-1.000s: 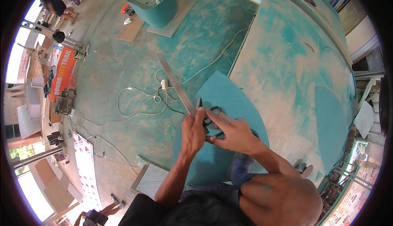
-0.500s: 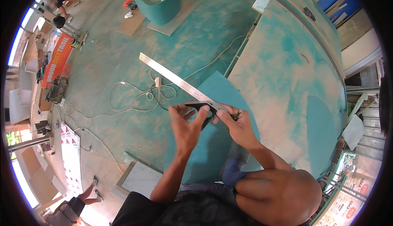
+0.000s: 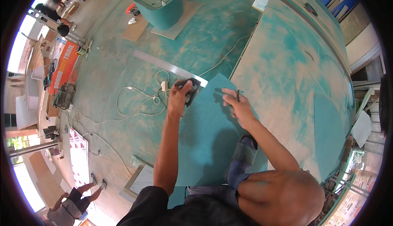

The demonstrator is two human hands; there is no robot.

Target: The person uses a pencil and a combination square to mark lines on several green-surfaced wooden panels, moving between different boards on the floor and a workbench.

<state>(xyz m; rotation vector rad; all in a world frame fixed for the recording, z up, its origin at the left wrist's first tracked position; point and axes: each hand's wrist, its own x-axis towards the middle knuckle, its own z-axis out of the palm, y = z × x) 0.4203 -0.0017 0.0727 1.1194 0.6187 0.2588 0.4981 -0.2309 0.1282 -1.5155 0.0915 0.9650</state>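
My left hand (image 3: 177, 99) is closed round the black head of a combination square (image 3: 166, 66). Its long steel blade points away to the far left, and the head is over the left edge of a teal sheet (image 3: 200, 144) in front of me. To the right, my right hand (image 3: 242, 110) hovers above the same sheet, apart from the square. A slim dark pencil (image 3: 238, 95) sticks up between its fingers, while the index finger and thumb reach forward.
A pale cable with a white socket block (image 3: 164, 86) loops over the floor left of the sheet. Beyond stands a teal tub-shaped piece (image 3: 159, 9) on boards. A large dusty panel (image 3: 282, 70) lies at right. Two people (image 3: 71, 203) (image 3: 49, 11) are at left.
The right hand has let go of the square and moved away right with the pencil. My left hand has carried the square forward, its blade end now over the sheet's edge.
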